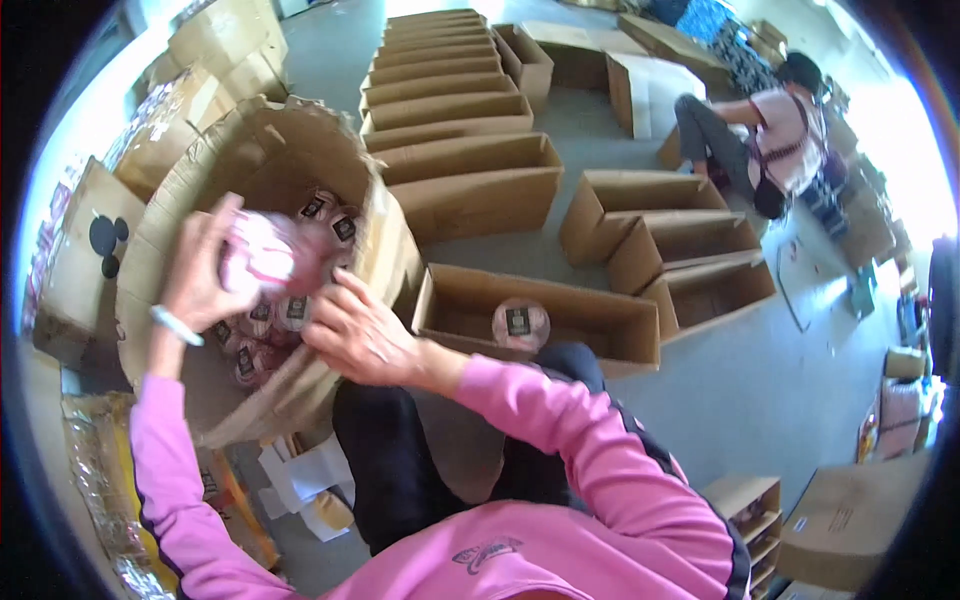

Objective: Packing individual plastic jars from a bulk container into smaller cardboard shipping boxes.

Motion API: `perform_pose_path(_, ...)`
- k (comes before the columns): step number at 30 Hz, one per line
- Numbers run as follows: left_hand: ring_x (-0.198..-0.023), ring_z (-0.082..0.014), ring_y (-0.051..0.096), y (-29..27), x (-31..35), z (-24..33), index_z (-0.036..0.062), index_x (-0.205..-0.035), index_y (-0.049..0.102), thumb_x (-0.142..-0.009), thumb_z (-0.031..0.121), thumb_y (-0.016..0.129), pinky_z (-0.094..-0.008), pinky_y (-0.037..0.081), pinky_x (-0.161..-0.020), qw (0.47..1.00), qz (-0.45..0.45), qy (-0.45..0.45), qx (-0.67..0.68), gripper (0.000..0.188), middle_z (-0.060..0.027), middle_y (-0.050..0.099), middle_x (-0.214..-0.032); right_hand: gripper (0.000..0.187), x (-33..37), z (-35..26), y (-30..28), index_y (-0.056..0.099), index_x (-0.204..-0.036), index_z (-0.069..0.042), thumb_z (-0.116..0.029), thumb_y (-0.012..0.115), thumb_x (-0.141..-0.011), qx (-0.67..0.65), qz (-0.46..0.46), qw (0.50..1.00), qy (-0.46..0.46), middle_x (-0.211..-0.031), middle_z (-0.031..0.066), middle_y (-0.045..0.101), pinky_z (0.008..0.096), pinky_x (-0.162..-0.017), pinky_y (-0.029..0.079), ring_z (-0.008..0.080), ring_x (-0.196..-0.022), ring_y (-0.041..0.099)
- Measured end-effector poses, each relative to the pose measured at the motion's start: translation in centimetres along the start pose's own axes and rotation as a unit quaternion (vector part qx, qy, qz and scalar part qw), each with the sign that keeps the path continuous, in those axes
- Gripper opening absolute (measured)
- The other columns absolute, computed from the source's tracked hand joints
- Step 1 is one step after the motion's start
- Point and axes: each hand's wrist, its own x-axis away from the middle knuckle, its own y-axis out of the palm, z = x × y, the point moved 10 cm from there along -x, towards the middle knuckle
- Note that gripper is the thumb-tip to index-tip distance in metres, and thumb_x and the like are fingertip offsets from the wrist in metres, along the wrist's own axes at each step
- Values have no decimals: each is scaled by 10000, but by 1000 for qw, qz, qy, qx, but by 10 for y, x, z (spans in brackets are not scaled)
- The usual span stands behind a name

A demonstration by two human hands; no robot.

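Note:
My left hand (200,265) is closed around a round pink-and-white package (262,252), blurred by motion, over a large open carton (150,300). Beside it, my right hand (360,330) has its fingers bent together at the carton's near right side. A blurred pink shape lies by its fingertips, and what they grip is not clear. Inside the carton are several round clear packs (258,360) with pink contents and dark labels. One similar round pack (521,324) stands in the long narrow cardboard box (600,335) in front of my knees.
A row of open narrow boxes (470,205) runs away ahead. More open boxes (690,240) stand to the right, near a crouching person (785,140). Cartons (95,250) line the left. At lower right are a closed carton (850,510) and a small cardboard shelf (750,495).

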Motion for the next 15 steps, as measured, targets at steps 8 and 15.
perform_pose_path(8, -1045, -202, 675, -182, -35, -39, -28, -1397, 537, -837, 178, 787, -328, 509, -953, 984, 172, -35, -39, 647, -137, 690, -1158, 722, -45, 63, -21, 488, -1465, -233, -229, 784, -806, -94, -109, 986, -80, -1525, 148, 407, 447, -1204, 325, 366, -1433, 372)
perform_pose_path(15, -1135, -273, 630, -122, -98, 76, 39, -1433, 508, -790, 223, 806, -382, 535, -961, 986, 123, 20, 107, 733, -178, 606, -1266, 570, 189, 190, -77, 602, -1319, -120, -166, 777, -778, 26, -375, 919, 118, -1354, 120, 608, 449, -1080, 454, 345, -1281, 545)
